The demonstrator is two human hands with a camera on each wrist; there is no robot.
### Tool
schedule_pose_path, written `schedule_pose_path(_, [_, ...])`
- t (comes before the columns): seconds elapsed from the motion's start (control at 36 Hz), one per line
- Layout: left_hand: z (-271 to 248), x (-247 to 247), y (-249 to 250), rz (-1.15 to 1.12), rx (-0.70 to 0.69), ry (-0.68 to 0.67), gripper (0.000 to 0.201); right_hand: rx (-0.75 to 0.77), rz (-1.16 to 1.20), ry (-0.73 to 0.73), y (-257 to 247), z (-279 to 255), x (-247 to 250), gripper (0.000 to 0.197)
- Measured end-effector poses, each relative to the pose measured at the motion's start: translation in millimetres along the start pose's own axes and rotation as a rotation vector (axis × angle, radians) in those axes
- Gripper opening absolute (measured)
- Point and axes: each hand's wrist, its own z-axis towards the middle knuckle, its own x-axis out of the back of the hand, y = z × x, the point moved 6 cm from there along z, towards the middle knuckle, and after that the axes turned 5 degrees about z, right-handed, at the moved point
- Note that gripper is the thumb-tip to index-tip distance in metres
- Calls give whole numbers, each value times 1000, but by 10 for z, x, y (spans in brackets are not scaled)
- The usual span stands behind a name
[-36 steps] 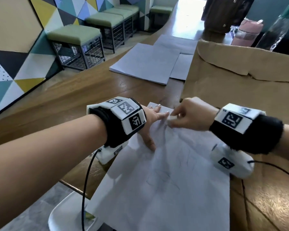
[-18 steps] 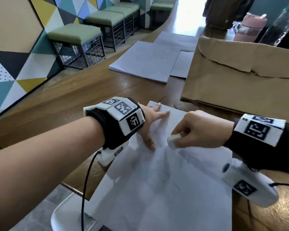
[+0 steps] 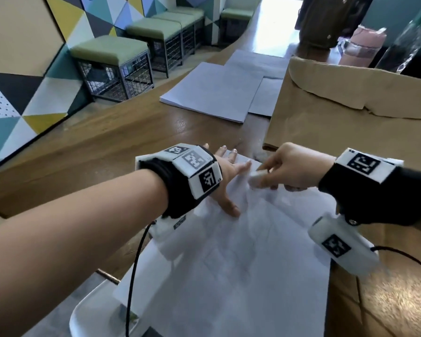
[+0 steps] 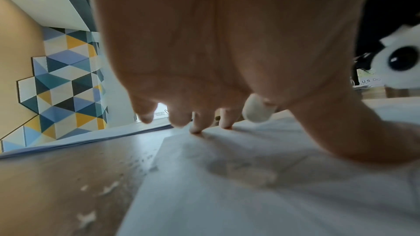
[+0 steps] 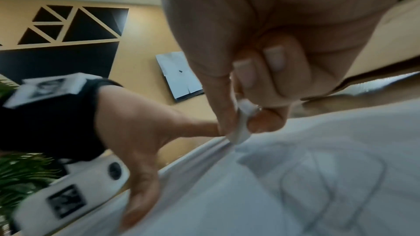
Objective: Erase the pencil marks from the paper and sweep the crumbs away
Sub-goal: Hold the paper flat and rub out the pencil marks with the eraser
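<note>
Right hand (image 3: 292, 166) pinches the eraser (image 3: 257, 180) on the paper's (image 3: 229, 276) far edge, just beside the left hand (image 3: 229, 181) spread flat, pinning the sheet. Pencil marks (image 5: 329, 177) lie toward six o'clock along its long axis. Crumbs (image 4: 95, 191) dot the table (image 3: 95, 152) at nine; a brown envelope (image 3: 350, 122) lies at one.

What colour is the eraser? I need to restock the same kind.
White; the eraser, pinched in the right hand, shows best in the head view.
</note>
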Motion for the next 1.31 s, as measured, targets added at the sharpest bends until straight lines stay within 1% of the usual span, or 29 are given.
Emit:
schedule_pose_path(0.06, [12,25,14,-1,-11,4,118,-6,68,79,20,77,66,15])
schedule_pose_path(0.08, [19,27,15,-8,-9,-1,119,-5,86,93,39,103,65,16])
schedule_pose_path(0.17, [31,22,16,-25,-1,-9,120,57,26,102,32,37,-23,20])
schedule_pose_path(0.19, [33,22,21,-39,2,3,117,93,-16,71,3,-28,-76,23])
schedule_pose_path(0.25, [22,35,31,-74,16,22,111,116,-106,-56,-44,-178,-224,25])
schedule_pose_path(0.31, [23,33,35,-68,3,11,117,81,-139,-160,-44,-234,-279,19])
schedule_pose_path(0.33, [23,32,34,-59,-9,-3,121,58,-127,-158,-35,-199,-249,17])
schedule_pose_path(0.36, [24,31,31,-56,-15,-13,123,42,-113,-121,-26,-128,-187,17])
schedule_pose_path(0.44, [14,17,11,-77,-15,-24,122,16,-82,76,-8,119,33,19])
schedule_pose_path(0.5, [1,16,14,-78,-18,-17,121,51,-92,147,-21,141,54,18])
schedule_pose_path(0.56, [-11,15,11,-83,-15,-11,120,126,-143,146,-66,15,-41,19])
schedule_pose_path(0.61, [-13,12,15,-94,-14,-10,120,159,-206,48,-94,-156,-200,20])
schedule_pose_path(0.67, [-16,11,18,-100,-12,-11,119,135,-237,-52,-76,-218,-275,21])
schedule_pose_path(0.69, [-20,11,21,-99,-13,-15,119,106,-220,-67,-62,-190,-250,21])
schedule_pose_path(0.75, [-18,11,20,-85,-13,-27,120,52,-159,-8,-41,-55,-127,22])
schedule_pose_path(0.81, [-21,14,14,-76,-8,-28,119,33,-111,107,-45,87,12,18])
schedule_pose_path(0.86, [-22,12,9,-71,-13,-18,119,41,-112,173,-69,130,33,17])
schedule_pose_path(0.89, [-23,10,9,-68,-20,-12,119,69,-137,181,-93,101,-4,22])
schedule_pose_path(0.94, [-25,7,14,-72,-24,3,119,143,-190,137,-159,-35,-143,37])
schedule_pose_path(0.97, [-23,4,10,-77,-18,7,118,161,-203,79,-188,-114,-229,43])
schedule_pose_path(1.0, [-25,4,8,-81,-9,3,119,167,-215,15,-201,-167,-302,45])
schedule_pose_path(1.03, [-22,-5,5,-81,-3,-7,119,160,-221,-39,-203,-191,-333,43])
schedule_pose_path(1.06, [-17,-10,3,-78,-4,-18,121,131,-211,-73,-183,-176,-315,36])
schedule_pose_path(1.08, [-8,-14,-1,-74,-10,-29,122,95,-185,-69,-157,-132,-256,26])
schedule_pose_path(1.11, [-4,-13,-7,-71,-16,-37,122,61,-149,-32,-130,-65,-173,19])
schedule_pose_path(1.19, [0,-13,-20,-59,-12,-37,120,8,-70,122,-59,104,40,16])
schedule_pose_path(1.25, [-2,-4,-11,-49,-14,-24,120,46,-91,176,-55,104,32,16])
schedule_pose_path(1.31, [-4,-6,-3,-51,-18,-22,120,121,-145,163,-88,-13,-63,19])
